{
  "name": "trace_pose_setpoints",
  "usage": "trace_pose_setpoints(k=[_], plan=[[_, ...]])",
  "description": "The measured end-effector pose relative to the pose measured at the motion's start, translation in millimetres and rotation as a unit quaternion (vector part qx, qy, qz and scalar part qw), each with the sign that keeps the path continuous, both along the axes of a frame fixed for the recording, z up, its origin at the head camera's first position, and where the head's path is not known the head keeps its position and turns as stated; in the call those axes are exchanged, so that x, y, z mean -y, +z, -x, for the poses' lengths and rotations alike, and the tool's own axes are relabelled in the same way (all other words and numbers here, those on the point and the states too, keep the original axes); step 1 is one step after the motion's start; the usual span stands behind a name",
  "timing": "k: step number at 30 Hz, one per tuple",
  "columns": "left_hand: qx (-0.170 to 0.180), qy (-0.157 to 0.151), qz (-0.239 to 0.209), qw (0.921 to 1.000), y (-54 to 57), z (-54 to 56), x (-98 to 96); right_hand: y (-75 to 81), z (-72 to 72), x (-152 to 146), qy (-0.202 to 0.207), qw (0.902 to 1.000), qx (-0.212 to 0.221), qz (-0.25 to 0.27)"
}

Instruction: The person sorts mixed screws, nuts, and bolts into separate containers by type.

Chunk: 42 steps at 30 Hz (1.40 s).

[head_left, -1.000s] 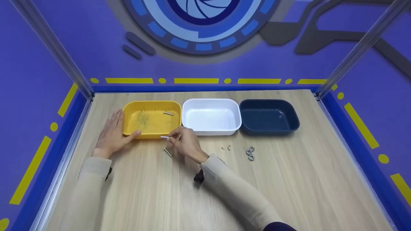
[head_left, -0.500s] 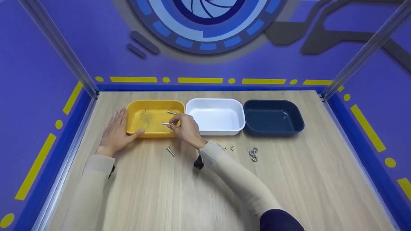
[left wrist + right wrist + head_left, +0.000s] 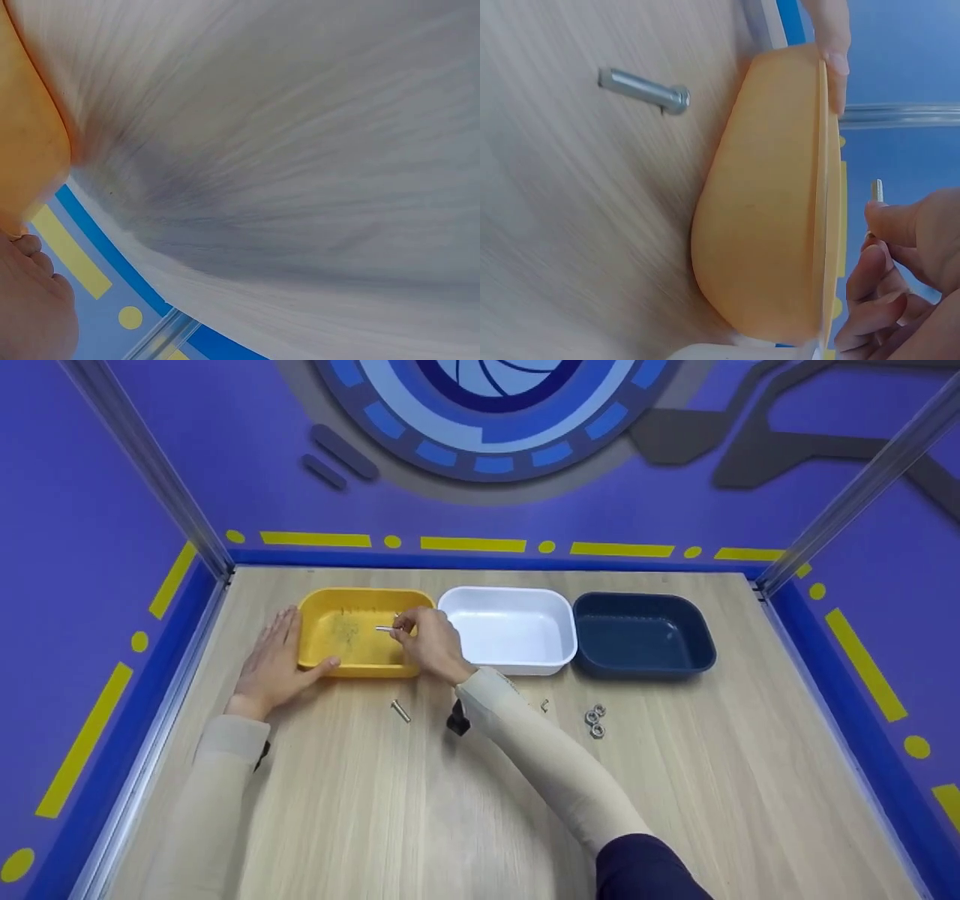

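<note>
My right hand (image 3: 431,641) pinches a silver bolt (image 3: 386,628) between thumb and fingers, over the right part of the yellow bin (image 3: 360,671). In the right wrist view the pinched bolt (image 3: 877,191) sticks out past the thumb, above the bin's rim. My left hand (image 3: 277,667) lies against the bin's left side, fingers straight, thumb on the front rim. Another bolt (image 3: 400,711) lies on the table in front of the yellow bin; the right wrist view shows this loose bolt (image 3: 643,90) close up. The bolt inside the bin is mostly hidden behind my right hand.
A white bin (image 3: 506,669) stands right of the yellow one, then a dark blue bin (image 3: 645,671). Before them on the wooden table lie a few hex nuts (image 3: 592,718) and a tiny screw (image 3: 544,706). Purple walls (image 3: 480,510) enclose the back and sides.
My right hand has carried the pinched bolt from the yellow bin's front rim forward over its inside. My left hand stays at the bin's side. The view has shifted slightly.
</note>
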<state>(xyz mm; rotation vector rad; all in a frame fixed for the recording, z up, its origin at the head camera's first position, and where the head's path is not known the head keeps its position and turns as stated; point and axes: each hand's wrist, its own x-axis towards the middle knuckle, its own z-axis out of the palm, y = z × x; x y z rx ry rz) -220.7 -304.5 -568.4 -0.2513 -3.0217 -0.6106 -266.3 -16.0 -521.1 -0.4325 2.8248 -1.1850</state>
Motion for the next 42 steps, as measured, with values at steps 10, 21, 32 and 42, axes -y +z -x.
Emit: trace_pose_setpoints(k=[10, 21, 32, 42], plan=[[-0.003, -0.005, -0.004, 1.0, -2.7, 4.3, -9.0, 7.1, 20.9, -4, -0.043, 0.9983, 0.034, -0.017], [-0.006, -0.008, -0.003, 0.9999, -2.7, 6.6, -9.4, 8.1, 25.2, -3, -0.041, 0.9989, 0.005, -0.021], [-0.001, -0.002, 0.002, 1.0, -0.6, 3.7, -6.2, 5.3, 25.9, -2, -0.04, 0.9987, 0.012, -0.029], [-0.002, -0.005, 0.0, 1.0, -1.7, 0.2, 3.7, 6.5, 9.4, -1, -0.011, 0.9999, 0.001, -0.008]])
